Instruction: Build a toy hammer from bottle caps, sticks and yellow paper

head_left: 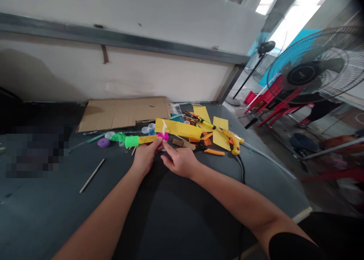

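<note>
My left hand (144,158) is pinched around a small bright pink cap (163,136). A short white stick (164,124) shows just above the cap; I cannot tell whether it is fixed to it. My right hand (183,160) has its index finger stretched to the cap's near side, the thumb held apart, and nothing in its grasp. Just beyond the left fingers lie a bright green cylinder (131,141) and a yellow strip (147,139). A larger yellow paper piece (182,129) is behind the cap.
A yellow glue gun (235,148) with a black cord lies to the right, near orange-handled pliers (214,152). Cardboard (122,114) rests against the wall. A purple cap (104,143) and a thin stick (91,176) are at left. A fan (303,74) stands off the right side.
</note>
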The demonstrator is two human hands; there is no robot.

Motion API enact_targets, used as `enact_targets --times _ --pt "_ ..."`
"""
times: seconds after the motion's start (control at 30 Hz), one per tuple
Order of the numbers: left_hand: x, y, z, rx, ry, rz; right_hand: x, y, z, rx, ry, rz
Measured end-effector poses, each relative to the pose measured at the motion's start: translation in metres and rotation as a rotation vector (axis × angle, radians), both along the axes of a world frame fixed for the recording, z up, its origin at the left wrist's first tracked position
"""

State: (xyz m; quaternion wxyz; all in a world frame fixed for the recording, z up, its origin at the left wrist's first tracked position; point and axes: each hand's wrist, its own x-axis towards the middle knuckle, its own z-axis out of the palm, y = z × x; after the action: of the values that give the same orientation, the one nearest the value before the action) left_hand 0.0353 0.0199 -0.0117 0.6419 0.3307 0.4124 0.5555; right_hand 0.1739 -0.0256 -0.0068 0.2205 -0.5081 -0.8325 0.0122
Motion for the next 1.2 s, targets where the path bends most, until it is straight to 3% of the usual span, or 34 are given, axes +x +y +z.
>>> enact_targets --times 0.43,0.87,1.2 --pt "0.0015 0.0008 -0.0001 -0.018 -0.051 0.009 0.0015 -0.0012 0.0036 0.145 -0.038 -0.026" --pt "-0.0002 0.0028 -0.0037 -0.064 0.033 -0.01 -0.0032 -0.0042 0.0062 -0.005 -0.21 -0.021" --pt "0.0001 0.0037 -0.0057 -0.051 0.038 -0.002 -0.0033 -0.0043 0.0069 -0.026 -0.243 -0.008"
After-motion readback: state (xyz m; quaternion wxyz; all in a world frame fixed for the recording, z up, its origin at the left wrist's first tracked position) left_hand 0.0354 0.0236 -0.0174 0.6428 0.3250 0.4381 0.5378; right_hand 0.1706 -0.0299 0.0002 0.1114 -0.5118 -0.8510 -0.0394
